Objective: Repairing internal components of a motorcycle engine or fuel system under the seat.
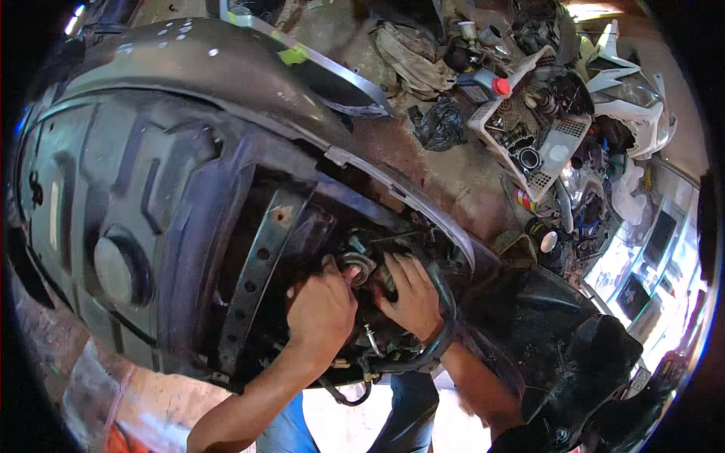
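My left hand (323, 309) is closed, its thumb and fingers pinching a small round metal part (360, 268) deep in the machine's opening. Just right of it, my right hand (411, 294) bends its fingers down over a dark part that they mostly hide. A thick black hose (447, 302) curves around the right hand's outer side. Below the hands stands a small shiny metal fitting (372, 340). To the left, a drilled metal crossbar (260, 260) spans the opening, next to a large ribbed black panel (136, 204).
A pale crate (483, 117) of greasy parts stands on the floor at upper right, beside a bottle with a red cap (500, 87). A black plastic bag (439, 124) and a crumpled cloth (411, 60) lie nearby. White fairing pieces (642, 113) rest farther right. A black cover (563, 355) fills the lower right.
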A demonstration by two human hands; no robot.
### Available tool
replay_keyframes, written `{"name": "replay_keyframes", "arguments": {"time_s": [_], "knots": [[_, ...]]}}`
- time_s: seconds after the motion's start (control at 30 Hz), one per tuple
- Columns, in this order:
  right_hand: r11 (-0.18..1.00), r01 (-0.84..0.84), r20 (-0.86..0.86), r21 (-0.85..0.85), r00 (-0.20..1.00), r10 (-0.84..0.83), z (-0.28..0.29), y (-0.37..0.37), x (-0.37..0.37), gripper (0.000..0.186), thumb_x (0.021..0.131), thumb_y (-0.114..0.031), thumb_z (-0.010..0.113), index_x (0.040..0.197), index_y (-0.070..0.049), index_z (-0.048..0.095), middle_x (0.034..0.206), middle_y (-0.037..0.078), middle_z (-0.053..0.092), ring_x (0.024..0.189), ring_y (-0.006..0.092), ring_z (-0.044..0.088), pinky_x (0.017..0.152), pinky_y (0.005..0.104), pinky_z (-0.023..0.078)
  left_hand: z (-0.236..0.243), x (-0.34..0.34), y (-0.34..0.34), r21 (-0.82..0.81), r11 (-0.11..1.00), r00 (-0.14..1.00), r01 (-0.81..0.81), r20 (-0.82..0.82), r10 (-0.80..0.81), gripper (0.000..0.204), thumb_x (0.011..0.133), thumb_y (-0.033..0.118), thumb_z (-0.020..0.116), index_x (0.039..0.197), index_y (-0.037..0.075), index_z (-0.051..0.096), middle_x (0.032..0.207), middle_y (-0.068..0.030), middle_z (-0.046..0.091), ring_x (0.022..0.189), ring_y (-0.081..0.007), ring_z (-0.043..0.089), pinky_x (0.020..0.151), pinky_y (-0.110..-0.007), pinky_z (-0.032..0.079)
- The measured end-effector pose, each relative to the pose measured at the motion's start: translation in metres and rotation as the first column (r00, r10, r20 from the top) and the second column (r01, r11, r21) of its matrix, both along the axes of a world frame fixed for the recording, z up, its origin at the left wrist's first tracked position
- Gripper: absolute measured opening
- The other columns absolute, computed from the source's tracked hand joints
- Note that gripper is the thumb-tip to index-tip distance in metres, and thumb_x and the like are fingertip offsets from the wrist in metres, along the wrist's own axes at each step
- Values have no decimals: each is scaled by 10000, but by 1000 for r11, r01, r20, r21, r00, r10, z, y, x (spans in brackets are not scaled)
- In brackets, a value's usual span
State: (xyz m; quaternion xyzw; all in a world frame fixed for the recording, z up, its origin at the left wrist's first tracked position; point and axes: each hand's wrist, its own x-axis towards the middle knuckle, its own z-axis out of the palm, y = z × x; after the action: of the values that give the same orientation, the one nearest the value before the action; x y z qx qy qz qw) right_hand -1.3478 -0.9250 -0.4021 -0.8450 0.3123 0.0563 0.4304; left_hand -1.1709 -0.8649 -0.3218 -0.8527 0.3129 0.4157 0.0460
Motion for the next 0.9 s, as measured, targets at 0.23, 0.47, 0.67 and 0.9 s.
{"name": "replay_keyframes", "arguments": {"time_s": [0.23,0.47,0.67,0.9], "knots": [[999,-36,-84,29,996,38,-5,-7,6,692,731,-256,776,1329,8,548,1246,211,580,1190,382,528,1051,442,425,-6,-5,-5,54,999,1000,9,24,-10,373,962,262,589,1160,-52,620,776,-217,698,713,-386,701,687,-473,548],[995,-81,-89,-63,993,75,-6,-16,4,659,693,-396,767,1277,-121,634,1197,108,612,1144,317,560,993,498,391,-5,-5,-6,42,998,998,38,52,-40,333,969,252,569,1130,-31,636,779,-222,698,736,-401,699,678,-483,544],[995,-72,-109,-70,992,64,-6,-16,4,665,679,-432,775,1257,-130,643,1198,111,621,1131,315,575,1008,501,383,-7,-8,-3,48,998,996,37,83,-41,338,963,244,565,1151,-26,645,785,-230,700,735,-403,702,685,-491,545],[999,28,-85,34,996,-25,-9,-6,9,681,710,-418,774,1276,-71,621,1231,159,627,1204,347,538,1065,545,304,-5,-8,-3,39,999,996,6,91,-9,372,988,295,547,1131,-30,659,811,-260,700,759,-415,706,728,-493,547]]}}
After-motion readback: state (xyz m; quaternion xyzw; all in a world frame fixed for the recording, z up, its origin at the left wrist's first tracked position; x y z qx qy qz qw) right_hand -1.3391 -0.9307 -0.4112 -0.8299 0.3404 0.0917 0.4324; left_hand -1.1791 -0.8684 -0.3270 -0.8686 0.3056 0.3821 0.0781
